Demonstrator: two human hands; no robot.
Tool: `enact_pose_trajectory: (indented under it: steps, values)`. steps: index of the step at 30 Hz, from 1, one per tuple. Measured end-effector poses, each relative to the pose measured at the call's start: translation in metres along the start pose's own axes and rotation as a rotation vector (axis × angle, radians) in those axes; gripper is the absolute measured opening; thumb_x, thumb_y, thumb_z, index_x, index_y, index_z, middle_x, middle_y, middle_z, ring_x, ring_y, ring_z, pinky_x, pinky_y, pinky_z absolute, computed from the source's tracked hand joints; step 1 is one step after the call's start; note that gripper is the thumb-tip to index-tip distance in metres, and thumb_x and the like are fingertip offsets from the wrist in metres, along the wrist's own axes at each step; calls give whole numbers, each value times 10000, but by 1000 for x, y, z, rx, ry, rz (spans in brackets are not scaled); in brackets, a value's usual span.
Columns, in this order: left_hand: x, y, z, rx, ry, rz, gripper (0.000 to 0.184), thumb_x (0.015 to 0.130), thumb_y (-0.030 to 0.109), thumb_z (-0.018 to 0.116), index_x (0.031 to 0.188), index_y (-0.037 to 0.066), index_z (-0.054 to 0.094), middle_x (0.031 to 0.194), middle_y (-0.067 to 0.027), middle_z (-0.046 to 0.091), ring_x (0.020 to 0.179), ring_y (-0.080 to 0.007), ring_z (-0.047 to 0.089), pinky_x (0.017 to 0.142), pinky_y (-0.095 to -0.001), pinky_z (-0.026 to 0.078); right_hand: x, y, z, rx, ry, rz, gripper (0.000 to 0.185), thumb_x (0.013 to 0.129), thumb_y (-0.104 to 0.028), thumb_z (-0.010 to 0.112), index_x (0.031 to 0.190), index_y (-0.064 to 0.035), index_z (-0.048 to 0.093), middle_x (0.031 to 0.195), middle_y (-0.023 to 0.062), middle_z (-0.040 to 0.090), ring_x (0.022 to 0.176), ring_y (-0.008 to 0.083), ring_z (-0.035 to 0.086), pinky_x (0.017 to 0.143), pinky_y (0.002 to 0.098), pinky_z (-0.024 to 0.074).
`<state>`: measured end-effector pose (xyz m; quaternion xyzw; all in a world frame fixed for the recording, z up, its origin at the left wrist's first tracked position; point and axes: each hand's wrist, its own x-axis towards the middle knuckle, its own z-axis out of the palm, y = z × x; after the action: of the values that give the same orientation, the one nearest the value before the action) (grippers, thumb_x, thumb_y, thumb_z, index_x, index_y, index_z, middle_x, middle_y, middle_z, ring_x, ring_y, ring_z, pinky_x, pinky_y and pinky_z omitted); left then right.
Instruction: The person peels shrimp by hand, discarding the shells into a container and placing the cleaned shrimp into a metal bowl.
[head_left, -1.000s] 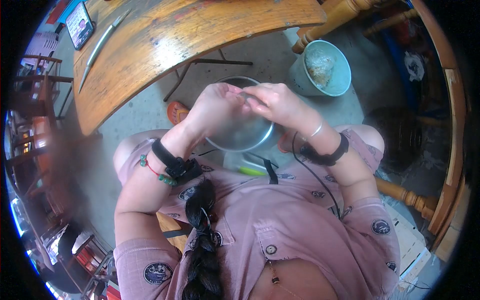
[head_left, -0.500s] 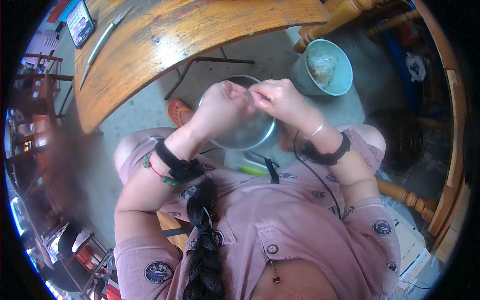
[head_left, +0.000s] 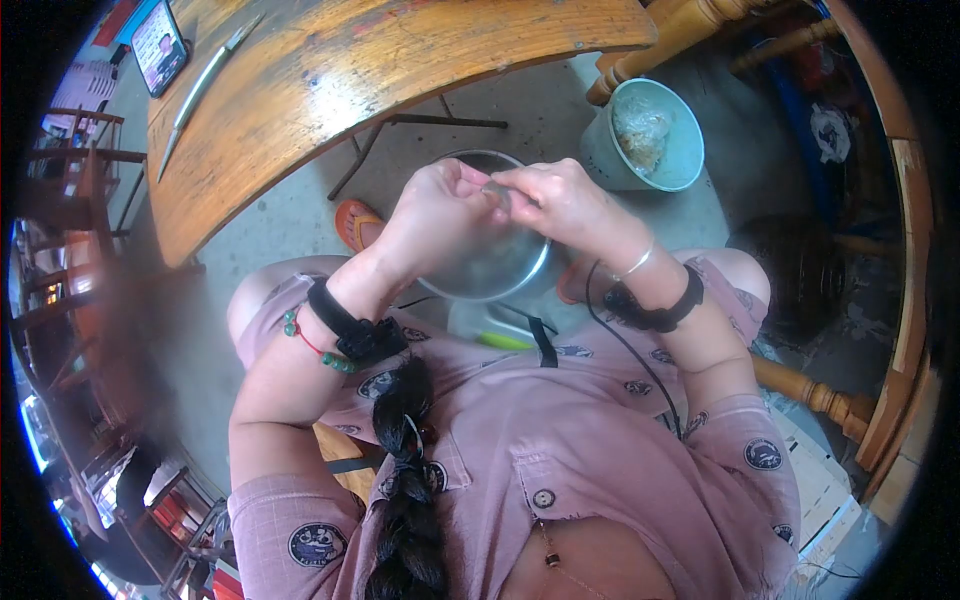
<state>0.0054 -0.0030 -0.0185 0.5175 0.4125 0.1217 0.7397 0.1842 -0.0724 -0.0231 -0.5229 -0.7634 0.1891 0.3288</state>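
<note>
Both hands meet over a round metal basin [head_left: 482, 292], where a small greyish, shiny piece [head_left: 497, 194] shows between the fingertips; its kind is too small to tell. My left hand [head_left: 437, 212] pinches the piece from the left, fingers curled inward. From the right, my right hand [head_left: 560, 200] has its thumb and forefinger closed on the same piece. The hands cover much of the basin, and what lies inside is blurred.
A wooden table [head_left: 330, 85] ahead carries a phone [head_left: 160, 48] and a slim knife [head_left: 205, 95]. At the right stands a pale blue bucket [head_left: 683, 165] with a plastic bag [head_left: 643, 130] inside. Chairs [head_left: 90, 190] are on the left.
The right fingers have shifted slightly on the greyish piece, and more of it shows between the fingertips. Both hands remain over the basin.
</note>
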Motion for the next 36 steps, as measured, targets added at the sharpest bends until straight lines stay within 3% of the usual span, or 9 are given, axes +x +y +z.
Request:
enact_pose_trajectory:
  steps: [3,5,6,13,21,24,30,32,36]
  values:
    - [0,0,-1,7,-15,-5,168,893,13,596,1032,-43,522,852,-100,675,759,-141,647,719,-253,509,1,-1,-3,41,-28,46,339,717,-6,625,1052,-16,672,709,136,624,603,259,621,583,343,513]
    - [0,1,-1,9,-24,-4,165,894,13,595,1029,-46,521,860,-104,673,763,-147,649,739,-263,518,3,-6,-6,111,-15,126,229,739,-32,599,953,-16,678,723,187,633,659,342,648,596,392,530]
    - [0,1,-1,10,-17,-8,167,892,17,594,1030,-43,523,851,-101,675,752,-137,644,712,-250,506,3,-6,-7,111,-14,127,229,739,-32,599,953,-16,678,723,187,633,659,342,648,596,392,530]
    - [-1,6,-2,-17,-11,-46,181,877,46,593,1031,-28,534,800,-89,686,693,-90,607,589,-200,413,5,-9,-12,124,-37,82,238,773,-43,598,995,-8,676,758,192,649,657,324,654,600,373,525]
    - [1,3,-3,-69,-40,-32,178,888,60,612,1024,-30,543,857,-88,673,747,-119,632,644,-216,460,4,-9,-18,182,-64,204,213,786,-40,617,986,-3,677,772,188,662,654,282,675,605,327,533]
    - [-1,4,-2,-47,-55,-33,185,894,67,618,1030,-33,542,867,-87,668,764,-128,640,659,-219,469,3,-6,-17,153,-98,245,193,785,-35,627,966,0,681,759,183,666,628,248,673,602,297,531]
    - [-1,4,-1,-30,-99,-31,193,896,69,624,1034,-37,540,883,-92,667,773,-139,646,670,-232,491,0,5,-15,288,-95,312,180,787,-24,643,960,3,684,690,115,670,585,87,616,588,247,510]
    - [-1,3,-2,-48,-125,-26,190,897,68,622,1033,-36,540,886,-92,667,776,-141,648,670,-237,498,-5,16,-6,619,-58,426,242,780,16,601,1004,-10,689,608,2,551,543,20,430,496,204,374]
    - [-2,7,-1,-26,-81,-50,150,904,57,602,1013,-26,539,891,-88,669,779,-148,656,682,-242,509,0,5,-13,661,-87,490,236,795,8,596,1016,1,676,645,0,564,577,6,436,530,184,386]
